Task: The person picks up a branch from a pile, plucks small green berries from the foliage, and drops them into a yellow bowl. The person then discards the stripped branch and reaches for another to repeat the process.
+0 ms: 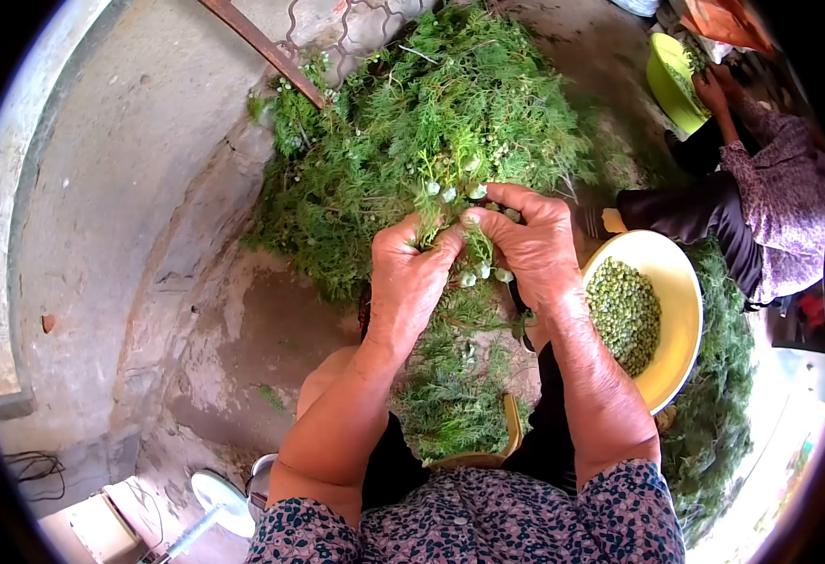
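Between my two hands is a green conifer sprig with pale, knobbly cones (pixel 469 279). My left hand (pixel 411 277) pinches the sprig (pixel 477 248) from the left, thumb and fingers pressed together. My right hand (pixel 537 240) has its thumb and index finger closed at the sprig's right side, close to a pale cone; what exactly lies between those fingertips is partly hidden. Just beyond both hands rises a large heap of leafy conifer branches (pixel 488 103). Beside my right forearm stands a yellow basin (pixel 683 324) holding many small green cones (pixel 624 320).
More cut greenery (pixel 455 409) lies between my legs, and another pile (pixel 718 414) is right of the basin. A co-worker (pixel 774 197) sits at the right, hands at a lime-green basin (pixel 664 89). A wall (pixel 121 188) curves along the left, with a rusty metal bar (pixel 262 47) above.
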`<state>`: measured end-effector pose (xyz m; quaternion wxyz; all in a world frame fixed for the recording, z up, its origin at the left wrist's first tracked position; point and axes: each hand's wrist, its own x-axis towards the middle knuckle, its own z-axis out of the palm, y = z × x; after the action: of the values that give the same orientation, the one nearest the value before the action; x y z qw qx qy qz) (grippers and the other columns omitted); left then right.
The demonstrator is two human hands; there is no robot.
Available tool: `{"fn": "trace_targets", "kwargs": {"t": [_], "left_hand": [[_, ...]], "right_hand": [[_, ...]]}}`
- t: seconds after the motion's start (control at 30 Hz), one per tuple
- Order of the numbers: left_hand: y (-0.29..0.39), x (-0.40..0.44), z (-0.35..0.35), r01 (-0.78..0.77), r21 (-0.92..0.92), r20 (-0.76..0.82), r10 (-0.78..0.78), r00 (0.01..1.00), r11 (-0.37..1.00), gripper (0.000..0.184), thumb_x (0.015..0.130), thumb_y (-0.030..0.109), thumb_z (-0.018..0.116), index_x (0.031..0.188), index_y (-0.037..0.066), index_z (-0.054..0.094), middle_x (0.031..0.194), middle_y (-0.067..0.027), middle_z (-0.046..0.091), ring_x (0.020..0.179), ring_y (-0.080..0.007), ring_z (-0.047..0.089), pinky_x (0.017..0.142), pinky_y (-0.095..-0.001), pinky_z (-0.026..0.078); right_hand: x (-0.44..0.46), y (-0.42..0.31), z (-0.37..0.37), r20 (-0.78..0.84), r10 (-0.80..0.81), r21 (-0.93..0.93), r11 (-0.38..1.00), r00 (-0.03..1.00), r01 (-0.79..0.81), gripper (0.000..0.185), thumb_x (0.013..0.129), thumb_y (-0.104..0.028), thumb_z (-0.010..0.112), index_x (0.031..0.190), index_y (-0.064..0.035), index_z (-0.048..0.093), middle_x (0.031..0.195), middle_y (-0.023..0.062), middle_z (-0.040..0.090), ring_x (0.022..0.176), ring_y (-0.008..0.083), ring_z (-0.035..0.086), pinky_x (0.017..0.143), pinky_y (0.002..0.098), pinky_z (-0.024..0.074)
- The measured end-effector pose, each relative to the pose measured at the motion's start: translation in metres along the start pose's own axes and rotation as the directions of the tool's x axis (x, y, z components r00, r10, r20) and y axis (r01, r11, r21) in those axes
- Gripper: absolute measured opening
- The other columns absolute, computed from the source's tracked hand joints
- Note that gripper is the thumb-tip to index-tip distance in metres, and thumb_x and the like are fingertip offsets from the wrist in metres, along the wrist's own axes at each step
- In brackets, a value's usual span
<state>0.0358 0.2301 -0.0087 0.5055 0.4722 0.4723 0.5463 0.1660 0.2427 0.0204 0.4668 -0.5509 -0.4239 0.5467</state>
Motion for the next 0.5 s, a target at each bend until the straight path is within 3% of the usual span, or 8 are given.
{"fn": "trace_targets", "kwargs": {"t": [0.13, 0.2, 0.23, 0.3, 0.43, 0.5], "left_hand": [[0.013, -0.002, 0.000, 0.114, -0.025, 0.026, -0.114, 0.993, 0.993, 0.007, 0.077, 0.003, 0.063, 0.083, 0.001, 0.064, 0.066, 0.0033, 0.057, 0.059, -0.0043, 0.049, 0.051, -0.0210, 0.039], [0.025, -0.003, 0.004, 0.203, -0.133, -0.056, -0.212, 0.976, 0.970, 0.011, 0.075, 0.004, 0.062, 0.085, -0.001, 0.064, 0.070, 0.0019, 0.059, 0.064, -0.0057, 0.052, 0.058, -0.0208, 0.040], [0.019, 0.001, 0.001, 0.249, -0.273, -0.053, -0.273, 0.961, 0.929, 0.016, 0.075, 0.009, 0.066, 0.086, -0.003, 0.064, 0.076, -0.0010, 0.062, 0.067, -0.0073, 0.054, 0.063, -0.0208, 0.041], [0.020, 0.004, 0.001, 0.295, -0.332, -0.062, -0.333, 0.941, 0.896, 0.018, 0.076, 0.012, 0.068, 0.086, -0.003, 0.065, 0.077, -0.0024, 0.064, 0.066, -0.0075, 0.054, 0.063, -0.0205, 0.042], [0.010, 0.001, 0.002, 0.242, -0.260, -0.118, -0.279, 0.953, 0.935, 0.019, 0.076, 0.015, 0.069, 0.085, -0.002, 0.066, 0.077, -0.0033, 0.064, 0.065, -0.0074, 0.054, 0.062, -0.0206, 0.042], [0.011, 0.001, 0.002, 0.196, -0.249, -0.125, -0.232, 0.965, 0.948, 0.016, 0.077, 0.013, 0.068, 0.086, -0.001, 0.067, 0.075, -0.0030, 0.064, 0.064, -0.0066, 0.054, 0.061, -0.0206, 0.041]], "right_hand": [[0.007, 0.011, -0.002, 0.042, -0.022, -0.003, 1.000, 0.999, 0.022, 0.023, 0.076, -0.007, 0.069, 0.096, 0.0031, 0.062, 0.062, -0.0010, 0.056, 0.051, 0.0026, 0.041, 0.044, 0.0202, 0.0358], [0.007, 0.012, -0.003, 0.035, -0.134, -0.090, 0.986, 0.990, 0.137, 0.020, 0.076, -0.007, 0.068, 0.092, 0.0028, 0.062, 0.064, 0.0013, 0.057, 0.055, 0.0043, 0.043, 0.049, 0.0229, 0.0391], [0.007, 0.011, -0.004, 0.037, -0.134, -0.091, 0.986, 0.990, 0.137, 0.020, 0.076, -0.007, 0.068, 0.092, 0.0028, 0.062, 0.064, 0.0013, 0.057, 0.055, 0.0043, 0.043, 0.049, 0.0229, 0.0391], [0.006, 0.010, -0.004, 0.068, -0.173, -0.184, 0.966, 0.983, 0.183, 0.016, 0.077, -0.007, 0.066, 0.089, 0.0023, 0.061, 0.066, 0.0044, 0.059, 0.059, 0.0072, 0.047, 0.053, 0.0252, 0.0418], [0.006, 0.014, -0.003, 0.067, -0.222, -0.259, 0.938, 0.973, 0.232, 0.015, 0.077, -0.006, 0.065, 0.088, 0.0023, 0.060, 0.067, 0.0061, 0.059, 0.061, 0.0096, 0.050, 0.056, 0.0261, 0.0431], [0.006, 0.015, -0.002, 0.094, -0.381, -0.380, 0.840, 0.920, 0.387, 0.014, 0.078, -0.005, 0.064, 0.089, 0.0023, 0.060, 0.064, 0.0055, 0.057, 0.057, 0.0103, 0.050, 0.053, 0.0266, 0.0428]]}}
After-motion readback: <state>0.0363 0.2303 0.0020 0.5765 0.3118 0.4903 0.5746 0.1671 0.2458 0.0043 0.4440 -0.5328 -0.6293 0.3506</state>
